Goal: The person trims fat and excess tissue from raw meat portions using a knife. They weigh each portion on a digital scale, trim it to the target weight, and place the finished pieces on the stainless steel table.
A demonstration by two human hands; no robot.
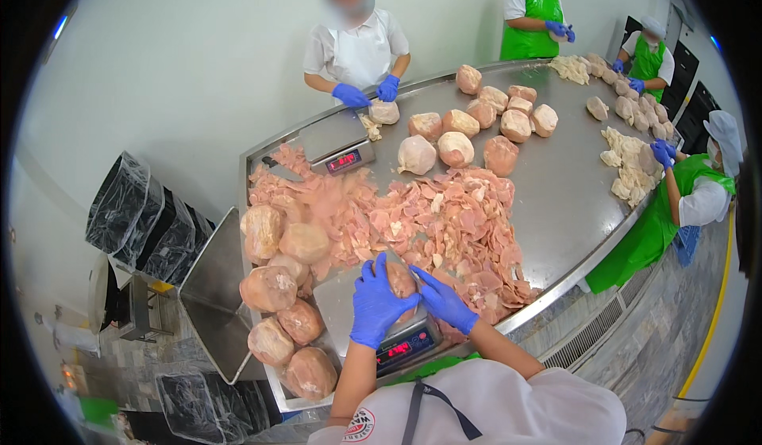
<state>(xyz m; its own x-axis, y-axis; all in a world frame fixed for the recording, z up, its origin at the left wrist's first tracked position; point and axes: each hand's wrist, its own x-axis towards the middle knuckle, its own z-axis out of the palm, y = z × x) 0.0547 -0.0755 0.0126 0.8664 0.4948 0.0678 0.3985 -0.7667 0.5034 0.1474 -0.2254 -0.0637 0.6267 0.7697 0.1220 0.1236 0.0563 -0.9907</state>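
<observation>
In blue gloves, both my hands grip a round, pinkish lump of meat on a steel scale with a red-lit display. My left hand lies along its left side, fingers pointing away from me, while my right hand presses on the right side. The hands hide part of the lump. Loose pink meat slices are heaped beyond and to the right of the scale. Several more round meat lumps sit to the left of it, along the steel table's left edge.
A steel bin stands against the table's left end. Across the table a person in a white apron handles a lump beside a second scale. Several people in green aprons work along the right side. Pale meat lumps lie mid-table.
</observation>
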